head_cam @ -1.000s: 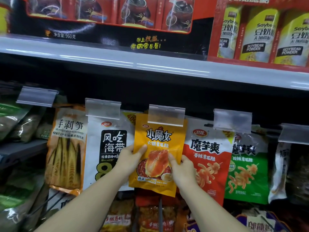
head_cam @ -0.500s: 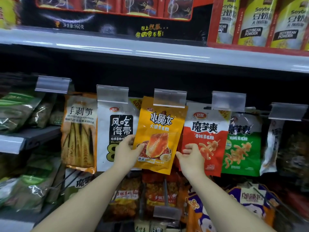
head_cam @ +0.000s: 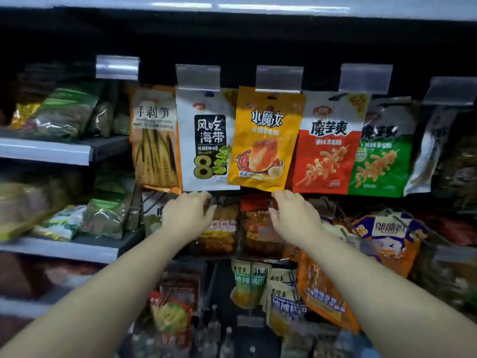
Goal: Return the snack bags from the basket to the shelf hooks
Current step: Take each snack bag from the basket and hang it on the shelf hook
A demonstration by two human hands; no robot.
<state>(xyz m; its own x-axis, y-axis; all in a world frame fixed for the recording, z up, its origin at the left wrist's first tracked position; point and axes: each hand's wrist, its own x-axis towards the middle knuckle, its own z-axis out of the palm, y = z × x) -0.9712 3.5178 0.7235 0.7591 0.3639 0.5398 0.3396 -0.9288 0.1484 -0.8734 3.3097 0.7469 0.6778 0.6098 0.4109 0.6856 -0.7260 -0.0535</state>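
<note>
A yellow snack bag hangs by itself from a shelf hook under a clear price tag holder. It sits between a white seaweed bag and a red konjac bag. My left hand is just below the white bag, fingers loosely curled and holding nothing. My right hand is just below the yellow bag's lower right corner, fingers relaxed and empty. Neither hand touches the yellow bag. No basket is in view.
A bamboo shoot bag and a green konjac bag hang in the same row. More hooks with snack bags fill the rows below. Grey shelves with green packets jut out at the left.
Both hands have let go of the yellow bag and dropped below it. The bag now hangs free on its hook. The camera has tilted downward.
</note>
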